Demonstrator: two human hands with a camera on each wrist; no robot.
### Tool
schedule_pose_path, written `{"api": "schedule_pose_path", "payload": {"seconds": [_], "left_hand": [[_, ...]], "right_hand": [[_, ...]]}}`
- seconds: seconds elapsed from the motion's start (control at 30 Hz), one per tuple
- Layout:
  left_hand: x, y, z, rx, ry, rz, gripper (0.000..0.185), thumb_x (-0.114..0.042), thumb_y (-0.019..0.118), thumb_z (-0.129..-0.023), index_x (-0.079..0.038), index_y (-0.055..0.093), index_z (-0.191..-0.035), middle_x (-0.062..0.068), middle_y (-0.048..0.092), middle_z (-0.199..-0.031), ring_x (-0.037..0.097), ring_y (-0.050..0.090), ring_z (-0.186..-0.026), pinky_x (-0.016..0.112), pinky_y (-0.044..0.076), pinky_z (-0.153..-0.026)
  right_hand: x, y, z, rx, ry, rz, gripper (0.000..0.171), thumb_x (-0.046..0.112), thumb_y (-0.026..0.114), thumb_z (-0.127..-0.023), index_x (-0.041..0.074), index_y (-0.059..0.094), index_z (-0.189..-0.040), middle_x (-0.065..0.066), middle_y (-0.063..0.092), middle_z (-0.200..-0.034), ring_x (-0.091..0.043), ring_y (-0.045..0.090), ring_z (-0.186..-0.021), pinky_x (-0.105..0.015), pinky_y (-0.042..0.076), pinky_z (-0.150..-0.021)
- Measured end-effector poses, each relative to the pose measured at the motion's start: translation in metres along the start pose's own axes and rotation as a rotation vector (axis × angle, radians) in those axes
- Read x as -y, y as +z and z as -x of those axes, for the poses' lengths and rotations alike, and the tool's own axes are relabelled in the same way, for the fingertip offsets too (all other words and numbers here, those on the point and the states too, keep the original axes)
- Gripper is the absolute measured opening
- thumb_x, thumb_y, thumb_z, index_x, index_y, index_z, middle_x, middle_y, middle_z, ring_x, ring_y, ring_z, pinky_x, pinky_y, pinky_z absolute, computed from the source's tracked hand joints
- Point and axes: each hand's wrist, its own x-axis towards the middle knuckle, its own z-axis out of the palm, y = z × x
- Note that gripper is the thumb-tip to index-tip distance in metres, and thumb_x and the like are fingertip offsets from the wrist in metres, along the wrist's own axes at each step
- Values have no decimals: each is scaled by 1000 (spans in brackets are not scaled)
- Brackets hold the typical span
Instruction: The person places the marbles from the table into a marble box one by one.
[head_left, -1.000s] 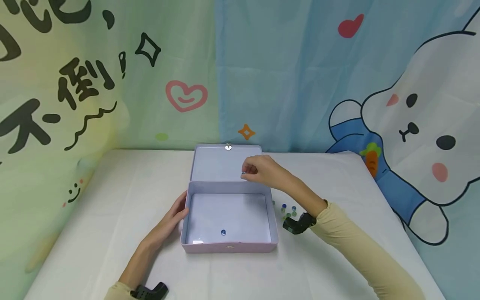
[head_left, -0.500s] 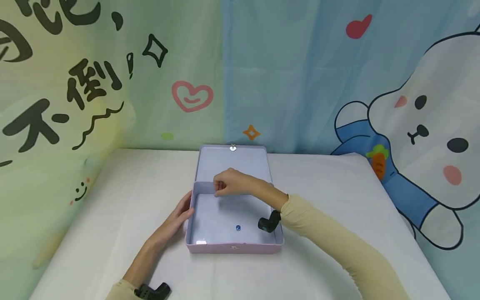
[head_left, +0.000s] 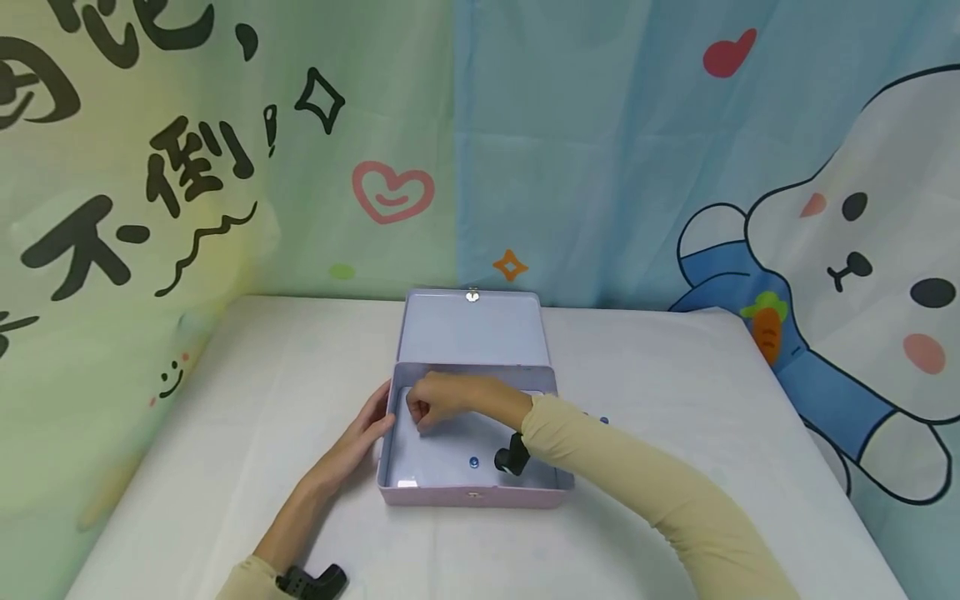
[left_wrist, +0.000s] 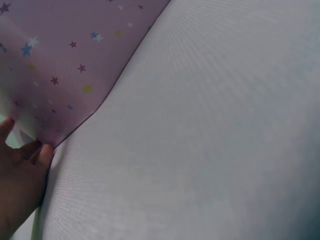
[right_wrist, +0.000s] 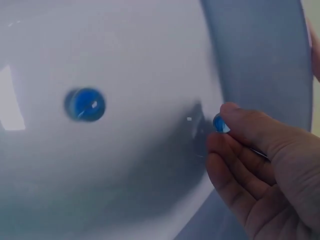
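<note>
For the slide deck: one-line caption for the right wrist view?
Right hand pinches small blue glass marble above pale tin box floor; second blue marble lies there.

bright, even light; wrist views soft (the marble blurred).

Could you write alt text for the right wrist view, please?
The right hand pinches a small blue marble at its fingertips, inside a pale box. A second blue marble lies on the box floor to the left.

A white-clothed table point(head_left: 225, 467) is standing against cartoon curtains: a green curtain point(head_left: 187, 142) with black characters and a pink heart is hanging on the left, and a blue curtain point(head_left: 615, 150) with a white rabbit point(head_left: 862, 250) is hanging on the right.
</note>
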Motion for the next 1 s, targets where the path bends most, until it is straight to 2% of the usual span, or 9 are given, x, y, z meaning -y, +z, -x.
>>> {"api": "schedule_pose_path", "payload": {"seconds": [0.27,0.47,1.0], "left_hand": [[-1,0,-1,-6,-8,9,58,-29,36,-104,-33,9,-156,11,9,-164,36,9,-152,61,7,-119],[-1,-1,0,-7,-9,8,59,-30,37,-104,-34,9,-155,10,7,-165,35,8,-152,62,6,-119],[-1,-1,1,0,-6,6,58,-32,37,-104,-34,9,-155,8,6,-165,34,7,-152,61,4,-119]], "right_hand": [[3,4,-6,58,44,16,10,16,73,-87,10,66,-83,6,58,-72,-4,50,-66,-13,40,-61],[2,8,-9,69,76,6,10,17,74,-86,13,66,-82,6,60,-73,-3,51,-67,-12,42,-62],[4,6,-5,74,70,-15,12,17,75,-85,9,67,-88,5,61,-77,-3,51,-68,-12,42,-63]]}}
